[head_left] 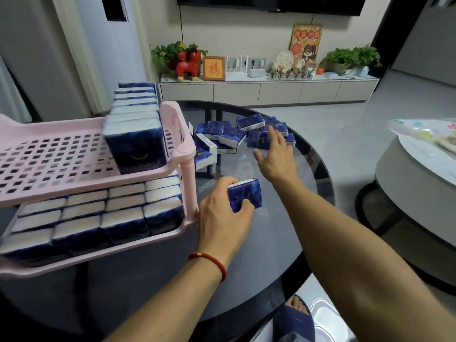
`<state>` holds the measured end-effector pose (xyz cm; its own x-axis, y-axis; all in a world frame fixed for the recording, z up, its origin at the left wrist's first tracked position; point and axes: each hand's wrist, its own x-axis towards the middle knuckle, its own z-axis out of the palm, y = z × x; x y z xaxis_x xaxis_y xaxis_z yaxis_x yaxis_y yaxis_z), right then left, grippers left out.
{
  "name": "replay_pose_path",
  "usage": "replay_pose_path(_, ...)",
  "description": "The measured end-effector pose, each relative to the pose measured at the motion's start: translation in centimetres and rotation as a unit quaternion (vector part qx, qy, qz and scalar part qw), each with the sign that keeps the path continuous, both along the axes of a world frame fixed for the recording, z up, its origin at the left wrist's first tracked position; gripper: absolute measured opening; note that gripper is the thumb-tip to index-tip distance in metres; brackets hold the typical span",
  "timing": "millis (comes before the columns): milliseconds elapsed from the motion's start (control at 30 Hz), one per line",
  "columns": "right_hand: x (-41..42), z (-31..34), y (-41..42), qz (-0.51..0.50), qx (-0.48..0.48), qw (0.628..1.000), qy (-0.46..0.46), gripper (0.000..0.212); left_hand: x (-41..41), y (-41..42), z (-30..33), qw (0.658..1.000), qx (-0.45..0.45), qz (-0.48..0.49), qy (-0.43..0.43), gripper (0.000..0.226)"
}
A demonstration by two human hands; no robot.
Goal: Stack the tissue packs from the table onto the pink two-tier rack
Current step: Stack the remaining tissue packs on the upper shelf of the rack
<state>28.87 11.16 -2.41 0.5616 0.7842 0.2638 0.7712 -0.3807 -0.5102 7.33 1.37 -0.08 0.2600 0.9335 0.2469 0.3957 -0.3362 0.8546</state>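
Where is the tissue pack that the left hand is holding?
In the head view, the tissue pack sits in the left hand, just above the glass table, right of the pink rack.

Bench (283,233): round, dark glass top. On it, left side: pink two-tier rack (183,154), upper tier carrying one row of upright tissue packs (134,124), lower tier filled with packed rows (98,213). Far side: loose heap of blue tissue packs (229,137), overlapping, lying at mixed angles.
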Motion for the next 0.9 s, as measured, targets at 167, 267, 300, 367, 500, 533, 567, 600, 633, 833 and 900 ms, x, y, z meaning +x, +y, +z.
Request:
replay_pose_path(167, 0.8, -0.3, 0.7, -0.026, 0.011, 0.999, -0.045, 0.057, 0.7, -0.4, -0.4, 1.000, -0.009, 0.003, -0.012, 0.029)
replay_pose_path(267, 0.8, -0.8, 0.1, -0.017, 0.028, 0.999, 0.007, 0.054, 1.1, -0.4, -0.2, 0.999, -0.037, 0.010, -0.034, 0.027)
replay_pose_path(300, 0.9, -0.5, -0.5, -0.008, 0.035, 0.998, 0.043, 0.053, 1.2, -0.4, -0.1, 0.998, -0.047, 0.012, -0.039, 0.025)
replay_pose_path(367, 1.3, 0.2, -2.4, 0.019, 0.034, 0.993, 0.107, 0.049, 1.4, -0.7, 0.2, 0.997, -0.060, 0.017, -0.045, 0.023)
replay_pose_path(500, 1.4, 1.4, -8.7, 0.045, 0.048, 0.956, 0.286, 0.055, 1.1, -1.5, 1.1, 0.989, -0.109, -0.011, -0.097, 0.040)
replay_pose_path(533, 1.3, 1.8, -10.3, 0.052, 0.054, 0.943, 0.325, 0.059, 1.0, -1.6, 1.2, 0.986, -0.122, -0.020, -0.113, 0.043)
replay_pose_path(567, 1.0, 2.3, -11.8, 0.069, 0.061, 0.925, 0.368, 0.059, 0.9, -1.8, 1.2, 0.983, -0.138, -0.025, -0.121, 0.044)
replay_pose_path(600, 0.7, 3.1, -13.2, 0.094, 0.071, 0.906, 0.407, 0.057, 0.8, -1.8, 1.2, 0.978, -0.159, -0.026, -0.134, 0.043)
replay_pose_path(633, 0.4, 4.2, -14.6, 0.122, 0.078, 0.889, 0.435, 0.054, 0.7, -1.9, 1.2, 0.968, -0.190, -0.026, -0.160, 0.041)
replay_pose_path(833, -2.9, 10.0, -20.8, 0.329, -0.002, 0.870, 0.366, 0.052, -1.7, -3.6, 2.6, 0.875, -0.345, -0.088, -0.328, 0.027)
replay_pose_path(900, -4.9, 10.2, -21.5, 0.346, -0.009, 0.885, 0.313, 0.055, -2.5, -4.5, 2.7, 0.878, -0.322, -0.154, -0.318, 0.033)
